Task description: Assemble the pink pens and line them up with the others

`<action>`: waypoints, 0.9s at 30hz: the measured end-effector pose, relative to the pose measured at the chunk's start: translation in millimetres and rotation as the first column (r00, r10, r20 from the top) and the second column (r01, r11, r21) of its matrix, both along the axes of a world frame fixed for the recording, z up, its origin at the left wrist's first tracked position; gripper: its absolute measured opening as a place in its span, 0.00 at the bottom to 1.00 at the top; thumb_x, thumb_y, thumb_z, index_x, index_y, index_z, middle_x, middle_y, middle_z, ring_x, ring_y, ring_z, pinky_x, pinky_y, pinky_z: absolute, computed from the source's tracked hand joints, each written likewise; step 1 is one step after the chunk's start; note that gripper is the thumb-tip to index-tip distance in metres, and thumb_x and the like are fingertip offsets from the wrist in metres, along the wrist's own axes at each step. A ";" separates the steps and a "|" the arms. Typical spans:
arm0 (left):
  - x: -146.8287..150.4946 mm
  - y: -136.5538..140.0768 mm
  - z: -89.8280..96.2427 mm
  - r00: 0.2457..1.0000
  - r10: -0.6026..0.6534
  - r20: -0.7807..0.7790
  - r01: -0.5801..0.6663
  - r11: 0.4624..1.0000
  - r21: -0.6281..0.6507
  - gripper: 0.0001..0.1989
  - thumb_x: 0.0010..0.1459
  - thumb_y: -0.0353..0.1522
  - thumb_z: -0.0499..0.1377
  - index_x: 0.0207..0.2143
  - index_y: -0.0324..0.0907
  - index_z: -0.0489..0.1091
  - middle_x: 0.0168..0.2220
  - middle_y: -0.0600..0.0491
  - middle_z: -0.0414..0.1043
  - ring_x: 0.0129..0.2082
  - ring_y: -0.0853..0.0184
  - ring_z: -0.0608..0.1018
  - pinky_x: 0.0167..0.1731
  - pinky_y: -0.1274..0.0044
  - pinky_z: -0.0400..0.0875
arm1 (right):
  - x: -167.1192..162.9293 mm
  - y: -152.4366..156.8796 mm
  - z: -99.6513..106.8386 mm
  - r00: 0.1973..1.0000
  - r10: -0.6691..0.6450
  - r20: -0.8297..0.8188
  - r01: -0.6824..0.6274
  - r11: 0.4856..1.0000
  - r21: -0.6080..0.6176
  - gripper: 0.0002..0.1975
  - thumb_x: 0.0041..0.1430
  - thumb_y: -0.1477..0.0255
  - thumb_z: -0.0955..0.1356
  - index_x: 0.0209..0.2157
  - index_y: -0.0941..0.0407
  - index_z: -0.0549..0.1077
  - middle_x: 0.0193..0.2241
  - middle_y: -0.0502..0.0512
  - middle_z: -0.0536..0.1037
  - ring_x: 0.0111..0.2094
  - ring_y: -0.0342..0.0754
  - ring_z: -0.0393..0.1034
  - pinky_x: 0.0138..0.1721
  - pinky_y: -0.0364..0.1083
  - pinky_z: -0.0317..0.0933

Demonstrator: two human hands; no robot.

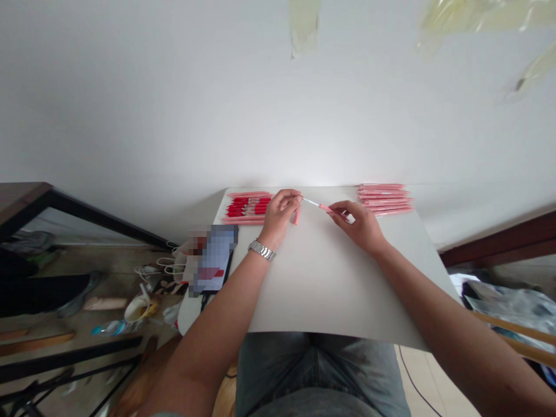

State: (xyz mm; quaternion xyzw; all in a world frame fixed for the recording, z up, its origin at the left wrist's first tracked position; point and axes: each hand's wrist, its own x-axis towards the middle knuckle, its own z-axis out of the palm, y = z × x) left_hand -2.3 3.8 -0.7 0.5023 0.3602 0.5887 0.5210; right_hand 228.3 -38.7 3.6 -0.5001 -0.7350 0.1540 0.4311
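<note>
Over the far part of the white table, my right hand (358, 223) is closed in a pinch around a pink pen barrel (324, 207). A thin white pen refill (310, 201) sticks out of the barrel's left end. The refill's far tip is between the fingers of my left hand (280, 211), which wears a metal watch at the wrist. Just below those fingers, a short pink pen part (296, 218) stands out against the table; whether it rests there or is held, I cannot tell. Red pens (247, 207) lie left of my left hand, partly covered by it.
Several pink pens (384, 198) are stacked at the table's back right. More pink pens (243, 220) border the red ones. A phone (219, 255) lies on the left edge of the white table (330, 289). The wall stands right behind. A bottle (109, 328) is on the cluttered floor.
</note>
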 end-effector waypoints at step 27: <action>1.1 -3.2 2.6 0.990 -0.140 0.013 0.140 0.989 -0.051 0.13 0.56 0.40 0.71 0.39 0.43 0.77 0.32 0.54 0.70 0.27 0.73 0.69 0.20 0.80 0.63 | -0.2 -0.6 -0.3 1.000 0.023 0.004 -0.023 0.999 0.040 0.10 0.68 0.61 0.68 0.44 0.52 0.77 0.35 0.54 0.82 0.34 0.49 0.75 0.38 0.49 0.68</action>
